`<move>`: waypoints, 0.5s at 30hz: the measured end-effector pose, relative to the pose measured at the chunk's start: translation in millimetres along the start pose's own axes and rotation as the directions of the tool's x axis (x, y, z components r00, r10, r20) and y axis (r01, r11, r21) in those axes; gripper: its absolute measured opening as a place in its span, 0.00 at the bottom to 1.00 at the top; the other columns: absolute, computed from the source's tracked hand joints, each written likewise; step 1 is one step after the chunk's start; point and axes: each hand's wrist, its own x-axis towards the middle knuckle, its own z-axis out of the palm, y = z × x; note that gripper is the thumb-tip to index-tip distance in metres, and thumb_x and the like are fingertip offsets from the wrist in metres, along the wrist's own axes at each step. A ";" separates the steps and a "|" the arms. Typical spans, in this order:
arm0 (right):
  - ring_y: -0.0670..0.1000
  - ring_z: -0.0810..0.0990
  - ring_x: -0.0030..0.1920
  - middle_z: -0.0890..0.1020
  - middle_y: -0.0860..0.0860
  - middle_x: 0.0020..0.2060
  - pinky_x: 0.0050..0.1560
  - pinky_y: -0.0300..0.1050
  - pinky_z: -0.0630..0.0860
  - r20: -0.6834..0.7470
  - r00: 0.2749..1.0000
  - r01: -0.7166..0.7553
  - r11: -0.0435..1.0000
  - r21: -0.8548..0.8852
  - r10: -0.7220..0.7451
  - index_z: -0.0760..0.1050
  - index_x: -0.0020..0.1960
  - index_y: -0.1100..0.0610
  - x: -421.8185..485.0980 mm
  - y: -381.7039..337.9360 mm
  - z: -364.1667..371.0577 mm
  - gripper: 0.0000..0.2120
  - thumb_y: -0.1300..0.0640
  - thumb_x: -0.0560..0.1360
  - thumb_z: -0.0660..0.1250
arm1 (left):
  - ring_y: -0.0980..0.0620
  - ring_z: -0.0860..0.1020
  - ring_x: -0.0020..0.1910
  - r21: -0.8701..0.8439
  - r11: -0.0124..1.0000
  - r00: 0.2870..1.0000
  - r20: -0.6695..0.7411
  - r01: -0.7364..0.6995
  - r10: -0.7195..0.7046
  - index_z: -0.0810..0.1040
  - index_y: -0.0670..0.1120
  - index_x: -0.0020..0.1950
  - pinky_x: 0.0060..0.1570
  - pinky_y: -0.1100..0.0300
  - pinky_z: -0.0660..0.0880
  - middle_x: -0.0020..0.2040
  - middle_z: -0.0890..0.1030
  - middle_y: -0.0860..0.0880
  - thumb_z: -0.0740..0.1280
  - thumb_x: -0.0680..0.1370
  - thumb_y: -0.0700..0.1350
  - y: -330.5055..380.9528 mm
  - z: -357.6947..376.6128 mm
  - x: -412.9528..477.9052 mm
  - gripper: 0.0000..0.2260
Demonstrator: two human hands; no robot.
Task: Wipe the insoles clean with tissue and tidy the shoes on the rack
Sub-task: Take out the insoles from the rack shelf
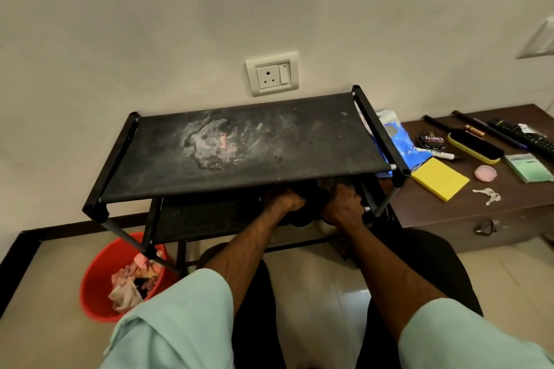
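- The left hand [284,201] and right hand [344,204] reach side by side under the front edge of the black shoe rack [380,135], at its right-hand end.
- The left hand's fingers curl round the edge of a dark shoe [302,217], which sits between the two hands on the rack's second shelf [204,219]; a pale strip shows at the shoe's lower edge.
- The right hand's knuckles are bent, but its fingertips go into the shade under the top shelf [299,141], so I cannot tell whether it holds anything.
- Directly above both hands, the top shelf is smeared with whitish dust, thickest up and to the left of the left hand.
- Beyond the hands, on the wall above the rack, is a white socket [272,73].
- Down and to the left of the left hand, a red bucket [96,284] stands on the floor by the rack's leg, with crumpled tissue [126,292] inside.
- To the right of the right hand is a low brown cabinet [449,213]. On it, nearest the hand, lies a yellow pad [440,178]; further out are a polish tin [431,141], a yellow-backed brush [475,147], a blue packet [398,141] touching the rack's side, and keys [487,195].
- Pale green sleeves [180,323] cover both upper arms; the forearms are bare.
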 end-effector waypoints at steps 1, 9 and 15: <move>0.65 0.72 0.69 0.74 0.61 0.68 0.64 0.60 0.76 -0.008 1.000 0.003 1.000 -0.005 -0.003 0.72 0.69 0.57 1.1 0.9 1.2 0.28 0.47 0.74 0.73 | 0.42 0.78 0.64 0.017 1.000 0.999 -0.053 -0.001 0.002 0.74 0.45 0.70 0.61 0.51 0.79 0.69 0.76 0.43 0.70 0.77 0.58 1.6 5.2 1.2 0.26; 0.66 0.76 0.66 0.76 0.63 0.65 0.62 0.58 0.78 -0.047 0.999 0.022 0.998 0.060 -0.019 0.74 0.67 0.61 -0.2 4.5 -6.8 0.26 0.53 0.72 0.73 | 0.42 0.77 0.66 -0.179 0.981 0.975 -0.196 0.070 -0.105 0.75 0.43 0.70 0.62 0.51 0.78 0.69 0.77 0.42 0.70 0.79 0.52 3.6 23.4 4.5 0.22; 0.66 0.80 0.61 0.81 0.63 0.59 0.57 0.56 0.81 -0.065 0.997 -0.017 0.958 0.286 0.037 0.78 0.62 0.62 -24.3 1.5 -12.4 0.32 0.46 0.64 0.80 | 0.43 0.83 0.53 -0.661 0.732 0.954 -0.081 0.167 -0.290 0.78 0.40 0.64 0.46 0.49 0.84 0.60 0.81 0.41 0.79 0.71 0.47 -28.4 20.0 5.8 0.25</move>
